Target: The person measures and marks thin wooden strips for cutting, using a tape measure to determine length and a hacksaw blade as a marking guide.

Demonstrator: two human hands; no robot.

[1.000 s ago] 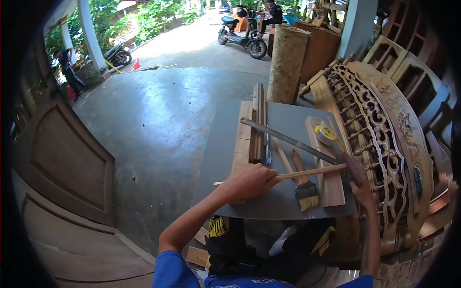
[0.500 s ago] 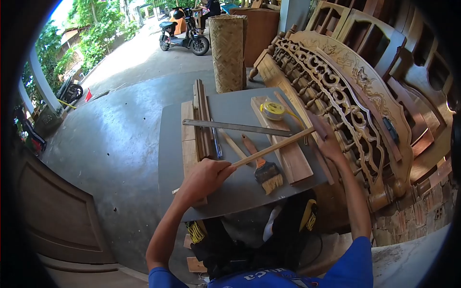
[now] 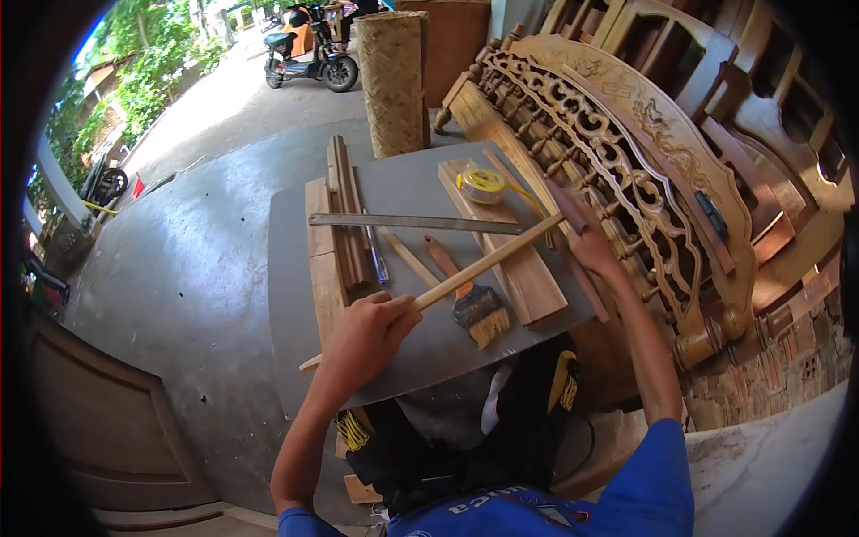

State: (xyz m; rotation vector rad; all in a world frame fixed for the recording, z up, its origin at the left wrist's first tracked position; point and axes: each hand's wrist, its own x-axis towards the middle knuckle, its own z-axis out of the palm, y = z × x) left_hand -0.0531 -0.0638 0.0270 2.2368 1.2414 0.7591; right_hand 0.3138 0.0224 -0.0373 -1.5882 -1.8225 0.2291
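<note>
My left hand is closed around a long, thin wooden strip, which slants up to the right over the table. The strip's near end pokes out past my left wrist. At its far end, my right hand grips a flat reddish-brown piece against the strip; I cannot tell if it is wood or sandpaper. Beneath the strip lie a paintbrush with an orange-and-black ferrule, and a wooden board. A metal ruler crosses behind, near a blue pen.
A yellow tape measure sits on the board. Wooden lengths line the table's left side. Carved wooden panels lean close on the right. A woven roll stands behind the table, with a scooter farther off.
The whole view has shifted, so the table and tools appear farther left. Both hands keep hold, and more of the strip's near end shows beside my left wrist.
</note>
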